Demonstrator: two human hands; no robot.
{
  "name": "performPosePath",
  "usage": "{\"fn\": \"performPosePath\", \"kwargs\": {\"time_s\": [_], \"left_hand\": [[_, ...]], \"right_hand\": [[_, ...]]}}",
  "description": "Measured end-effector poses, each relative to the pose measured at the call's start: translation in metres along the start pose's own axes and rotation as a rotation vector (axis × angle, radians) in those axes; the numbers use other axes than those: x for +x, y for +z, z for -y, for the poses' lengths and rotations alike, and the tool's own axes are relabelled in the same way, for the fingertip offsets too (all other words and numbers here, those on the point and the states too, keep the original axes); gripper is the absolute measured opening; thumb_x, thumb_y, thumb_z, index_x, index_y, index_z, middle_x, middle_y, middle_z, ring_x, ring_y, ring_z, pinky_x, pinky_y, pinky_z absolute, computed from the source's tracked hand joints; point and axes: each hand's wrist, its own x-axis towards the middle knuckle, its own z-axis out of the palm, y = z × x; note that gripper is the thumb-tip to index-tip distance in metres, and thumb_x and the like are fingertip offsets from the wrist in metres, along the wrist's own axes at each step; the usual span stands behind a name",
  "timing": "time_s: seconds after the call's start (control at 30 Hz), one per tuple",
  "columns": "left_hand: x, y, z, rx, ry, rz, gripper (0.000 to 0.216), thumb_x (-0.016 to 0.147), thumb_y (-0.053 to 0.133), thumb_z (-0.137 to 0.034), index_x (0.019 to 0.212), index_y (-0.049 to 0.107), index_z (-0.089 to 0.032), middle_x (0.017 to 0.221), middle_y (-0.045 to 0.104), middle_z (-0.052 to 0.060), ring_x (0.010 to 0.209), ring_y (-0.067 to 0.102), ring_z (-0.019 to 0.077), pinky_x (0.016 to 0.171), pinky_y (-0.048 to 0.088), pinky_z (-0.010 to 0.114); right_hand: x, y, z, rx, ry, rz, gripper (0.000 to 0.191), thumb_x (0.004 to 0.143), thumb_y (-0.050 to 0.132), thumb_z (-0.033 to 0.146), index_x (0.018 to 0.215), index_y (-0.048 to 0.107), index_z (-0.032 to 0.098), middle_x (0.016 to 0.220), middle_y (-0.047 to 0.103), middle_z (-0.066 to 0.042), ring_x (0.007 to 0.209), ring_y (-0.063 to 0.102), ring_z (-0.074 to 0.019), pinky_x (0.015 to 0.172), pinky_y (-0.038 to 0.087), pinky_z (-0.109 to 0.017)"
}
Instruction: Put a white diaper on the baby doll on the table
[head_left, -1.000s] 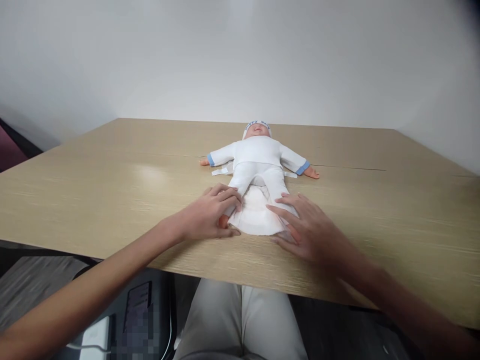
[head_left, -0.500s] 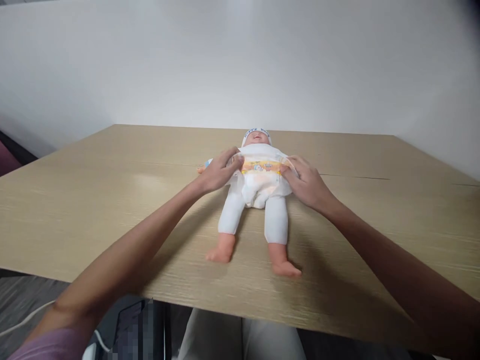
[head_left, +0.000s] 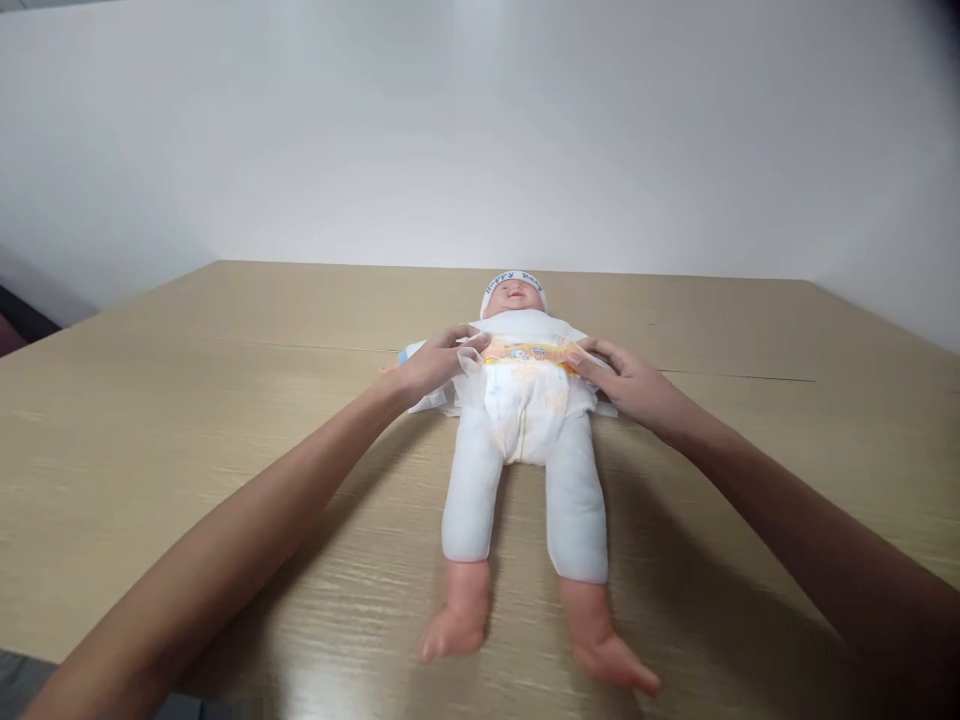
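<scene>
Doll (head_left: 525, 440) nearer now, both hands gripping diaper (head_left: 525, 385).

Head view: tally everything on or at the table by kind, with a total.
Baby doll: 1
Diaper: 1, on the doll, its waistband held at both sides
Hands: 2, left hand and right hand
Table: 1
Total: 5

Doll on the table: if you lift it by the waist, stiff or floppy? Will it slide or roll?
The doll probably flops a bit: its cloth-covered legs look soft and padded, so they would likely droop. It seems unlikely to roll, since it lies flat on its back with its legs spread. On the smooth wooden table it may slide easily when pushed.
</scene>
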Motion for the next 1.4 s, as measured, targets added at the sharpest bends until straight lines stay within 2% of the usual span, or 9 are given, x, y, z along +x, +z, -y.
{"fn": "performPosePath", "kwargs": {"time_s": [0.13, 0.23, 0.4, 0.53, 0.7, 0.83, 1.0, 1.23, 1.4], "left_hand": [[0.004, -0.005, -0.018, 0.154, 0.042, -0.162, 0.026, 0.104, 0.067, -0.048, 0.113, 0.069, -0.024, 0.095, 0.077, 0.003, 0.082, 0.069, 0.0184, 0.073, 0.051, 0.031], [-0.003, 0.007, -0.045, 0.344, 0.286, -0.259, 0.02, 0.108, 0.062, -0.039, 0.117, 0.069, -0.023, 0.119, 0.081, 0.006, 0.105, 0.073, 0.0205, 0.092, 0.054, 0.034], [-0.012, 0.061, -0.072, 0.696, 0.659, -0.014, 0.024, 0.11, 0.061, -0.041, 0.113, 0.074, -0.021, 0.127, 0.079, 0.009, 0.125, 0.067, 0.0264, 0.112, 0.049, 0.043], [-0.008, 0.087, -0.061, 0.94, 0.574, 0.072, 0.033, 0.109, 0.062, -0.048, 0.113, 0.077, -0.019, 0.13, 0.077, 0.012, 0.127, 0.062, 0.0332, 0.111, 0.046, 0.05], [-0.007, 0.084, -0.049, 0.926, 0.541, 0.052, 0.036, 0.104, 0.064, -0.054, 0.117, 0.078, -0.023, 0.136, 0.074, 0.009, 0.127, 0.057, 0.0354, 0.114, 0.042, 0.053], [-0.008, 0.08, -0.049, 0.876, 0.497, 0.05, 0.043, 0.097, 0.07, -0.062, 0.119, 0.077, -0.026, 0.139, 0.073, 0.009, 0.13, 0.055, 0.0392, 0.116, 0.039, 0.056], [-0.008, 0.081, -0.051, 0.811, 0.451, 0.065, 0.061, 0.089, 0.078, -0.055, 0.142, 0.066, -0.029, 0.135, 0.075, 0.008, 0.134, 0.052, 0.0406, 0.119, 0.038, 0.057], [-0.009, 0.082, -0.052, 0.782, 0.414, 0.04, 0.083, 0.082, 0.08, -0.051, 0.154, 0.051, -0.023, 0.132, 0.076, 0.01, 0.138, 0.05, 0.0424, 0.119, 0.037, 0.056], [-0.007, 0.081, -0.048, 0.749, 0.405, 0.043, 0.095, 0.083, 0.079, -0.052, 0.163, 0.041, -0.018, 0.119, 0.079, 0.011, 0.136, 0.052, 0.0436, 0.119, 0.037, 0.057]], "right_hand": [[-0.023, -0.005, -0.014, -0.166, -0.007, -0.172, 0.039, 0.099, 0.067, 0.059, 0.115, 0.073, 0.024, 0.099, 0.081, -0.008, 0.081, 0.073, -0.0249, 0.075, 0.058, -0.038], [-0.042, -0.005, -0.032, -0.384, -0.105, -0.202, 0.03, 0.102, 0.062, 0.049, 0.113, 0.074, 0.024, 0.105, 0.081, -0.009, 0.08, 0.071, -0.0248, 0.078, 0.056, -0.041], [-0.049, -0.001, -0.052, -0.59, -0.174, -0.189, 0.022, 0.098, 0.061, 0.044, 0.1, 0.071, 0.024, 0.101, 0.079, -0.01, 0.097, 0.072, -0.0322, 0.086, 0.052, -0.045], [-0.043, 0.001, -0.053, -0.607, 0.027, -0.201, 0.026, 0.096, 0.065, 0.052, 0.091, 0.065, 0.026, 0.087, 0.074, -0.007, 0.085, 0.071, -0.0293, 0.072, 0.047, -0.038], [-0.04, -0.008, -0.044, -0.617, 0.174, -0.06, 0.049, 0.09, 0.067, 0.072, 0.07, 0.059, 0.028, 0.068, 0.067, -0.004, 0.072, 0.064, -0.0275, 0.064, 0.038, -0.035], [-0.04, -0.03, -0.038, -0.357, 0.123, 0.081, 0.057, 0.092, 0.062, 0.074, 0.062, 0.049, 0.027, 0.062, 0.057, 0.0, 0.063, 0.054, -0.0212, 0.062, 0.038, -0.033], [-0.019, -0.05, -0.015, -0.005, 0.208, 0.154, 0.05, 0.088, 0.072, 0.072, 0.074, 0.061, 0.025, 0.066, 0.058, 0.003, 0.062, 0.049, -0.0167, 0.059, 0.037, -0.03], [0.03, 0.0, 0.027, 0.199, 0.273, 0.262, 0.045, 0.091, 0.074, 0.058, 0.066, 0.057, 0.024, 0.06, 0.056, 0.001, 0.055, 0.045, -0.014, 0.054, 0.039, -0.03], [0.017, 0.022, 0.028, 0.231, 0.175, 0.116, 0.054, 0.096, 0.067, 0.074, 0.078, 0.063, 0.024, 0.074, 0.065, -0.001, 0.062, 0.056, -0.0156, 0.056, 0.047, -0.029]]}}
